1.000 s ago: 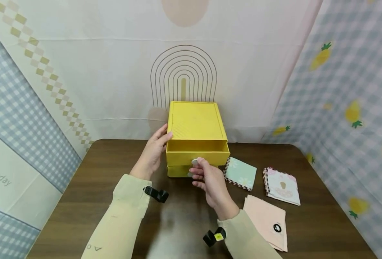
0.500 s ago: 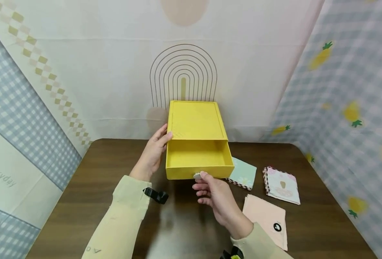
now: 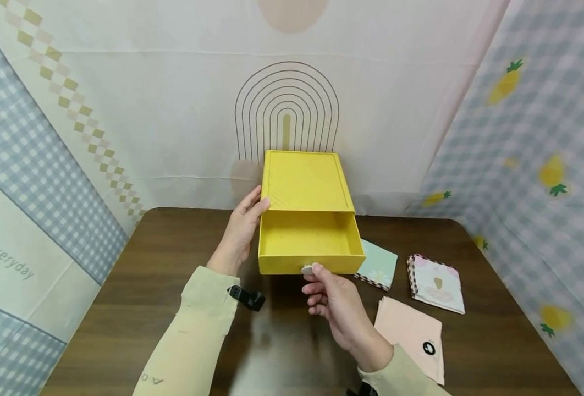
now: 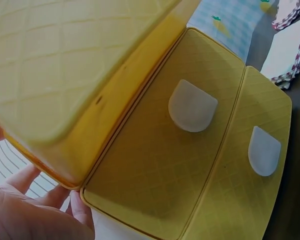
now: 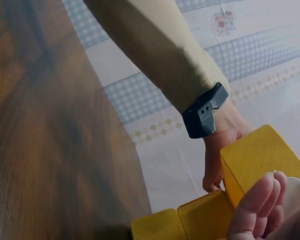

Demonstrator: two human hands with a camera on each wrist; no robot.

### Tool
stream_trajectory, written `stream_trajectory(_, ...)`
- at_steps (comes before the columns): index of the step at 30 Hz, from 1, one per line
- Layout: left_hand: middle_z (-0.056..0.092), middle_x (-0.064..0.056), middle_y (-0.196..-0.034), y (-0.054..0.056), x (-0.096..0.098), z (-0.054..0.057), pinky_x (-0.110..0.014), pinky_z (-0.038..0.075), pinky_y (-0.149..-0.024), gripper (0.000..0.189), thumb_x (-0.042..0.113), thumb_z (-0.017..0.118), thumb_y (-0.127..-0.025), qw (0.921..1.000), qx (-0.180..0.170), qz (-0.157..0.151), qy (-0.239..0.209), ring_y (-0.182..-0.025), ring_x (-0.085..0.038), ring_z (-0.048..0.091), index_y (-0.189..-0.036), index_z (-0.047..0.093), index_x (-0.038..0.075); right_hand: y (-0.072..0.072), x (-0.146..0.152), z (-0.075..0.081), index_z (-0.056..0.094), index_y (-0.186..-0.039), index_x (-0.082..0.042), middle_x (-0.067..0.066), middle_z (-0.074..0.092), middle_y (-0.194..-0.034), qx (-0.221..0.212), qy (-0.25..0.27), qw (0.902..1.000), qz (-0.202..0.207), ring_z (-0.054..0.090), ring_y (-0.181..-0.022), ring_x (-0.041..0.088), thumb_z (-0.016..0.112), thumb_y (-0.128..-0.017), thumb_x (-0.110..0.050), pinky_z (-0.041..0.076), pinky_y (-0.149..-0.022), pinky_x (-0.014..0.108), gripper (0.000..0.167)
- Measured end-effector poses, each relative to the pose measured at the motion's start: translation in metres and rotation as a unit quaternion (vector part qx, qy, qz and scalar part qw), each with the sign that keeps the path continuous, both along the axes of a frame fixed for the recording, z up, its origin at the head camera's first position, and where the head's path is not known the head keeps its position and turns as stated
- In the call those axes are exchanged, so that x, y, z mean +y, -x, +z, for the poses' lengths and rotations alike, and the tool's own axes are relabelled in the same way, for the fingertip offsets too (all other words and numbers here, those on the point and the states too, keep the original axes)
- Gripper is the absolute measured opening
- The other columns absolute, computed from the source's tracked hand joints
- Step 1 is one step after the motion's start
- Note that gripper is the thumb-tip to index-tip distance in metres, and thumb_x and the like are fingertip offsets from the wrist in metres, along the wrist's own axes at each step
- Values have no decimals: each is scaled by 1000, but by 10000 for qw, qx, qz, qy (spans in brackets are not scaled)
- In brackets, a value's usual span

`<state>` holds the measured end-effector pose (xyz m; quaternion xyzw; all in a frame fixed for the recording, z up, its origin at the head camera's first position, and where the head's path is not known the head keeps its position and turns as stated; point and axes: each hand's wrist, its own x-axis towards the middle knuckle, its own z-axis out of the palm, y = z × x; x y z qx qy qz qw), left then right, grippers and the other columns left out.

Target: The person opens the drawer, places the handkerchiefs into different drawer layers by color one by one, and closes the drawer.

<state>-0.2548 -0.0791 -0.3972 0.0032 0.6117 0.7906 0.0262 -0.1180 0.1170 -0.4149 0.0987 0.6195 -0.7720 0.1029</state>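
A yellow drawer cabinet (image 3: 306, 181) stands at the back of the table, its top drawer (image 3: 282, 265) pulled well out and bare inside. My right hand (image 3: 343, 311) pinches that drawer's white knob (image 3: 307, 270) between thumb and fingers. Against the cabinet's left side lies my left hand (image 3: 240, 228), fingers extended along the wall and thumb at the front upper corner. Below the pulled drawer, the left wrist view shows two shut drawers, the middle one with a white knob (image 4: 192, 106) and the lowest with another knob (image 4: 264, 151).
Right of the cabinet lie a mint folded cloth (image 3: 378, 265), partly behind the drawer, and a white folded cloth (image 3: 438, 285) with a checked edge. A pink folded cloth (image 3: 411, 335) is nearer, beside my right forearm. Patterned cloth hangs (image 3: 188, 121) behind the table (image 3: 138, 308).
My right hand has drawn the top drawer out toward me, mostly in the first half second, from slightly to far open. My left hand has stayed on the cabinet's side. The view has shifted slightly.
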Motion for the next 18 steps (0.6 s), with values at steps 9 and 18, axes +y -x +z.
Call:
stream_trajectory(9,42,5,-147,-1,5,-3,-35,31,-108,56,33,65,-94,9998,20,-90,-173,-130,-13,41,-146,45,26,-2,9,1,66,-105,2,7,62,-79,-217,252,9994,-10,50,-61,15,69,-83,-53,47,-57,26,60)
stream_trajectory(18,41,6,-148,-1,-2,-2,-37,30,-108,58,37,65,-93,9999,122,-106,-55,-131,-13,40,-146,44,28,-7,13,3,65,-109,4,7,66,-79,-179,-125,9992,324,52,-61,14,66,-87,-52,48,-57,26,60)
